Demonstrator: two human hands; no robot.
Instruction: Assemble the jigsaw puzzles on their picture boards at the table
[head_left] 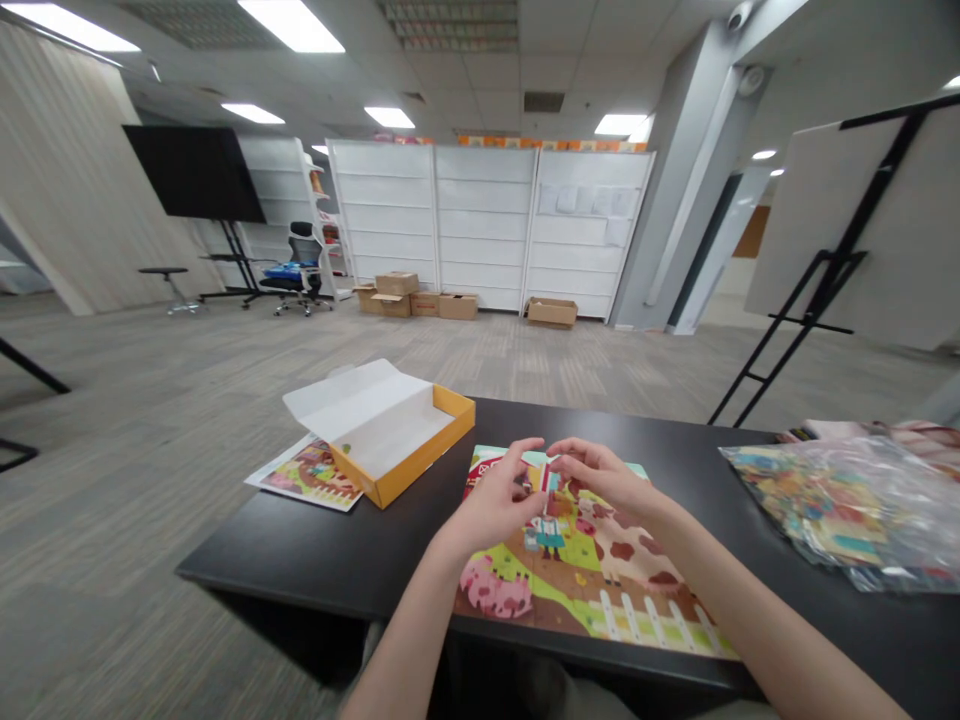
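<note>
A farm-picture jigsaw puzzle (570,590) lies flat near the front edge of the black table, showing a pink pig, a spotted cow and a white fence. Over its upper part hovers my left hand (499,500), thumb and fingers curved and apart. Facing it from the right is my right hand (600,475), its fingers bent and spread, fingertips close to those of the left. Between them shows a small red and white patch; whether this is a loose piece or part of the picture, I cannot tell. The hands hide some of the puzzle's top.
An open yellow box (420,455) with a white lining stands left of the puzzle, partly over a printed picture sheet (315,475). Clear plastic bags of colourful pieces (840,500) lie at the right. Beyond the black table (300,550) are cardboard boxes (394,290) and an easel (817,270).
</note>
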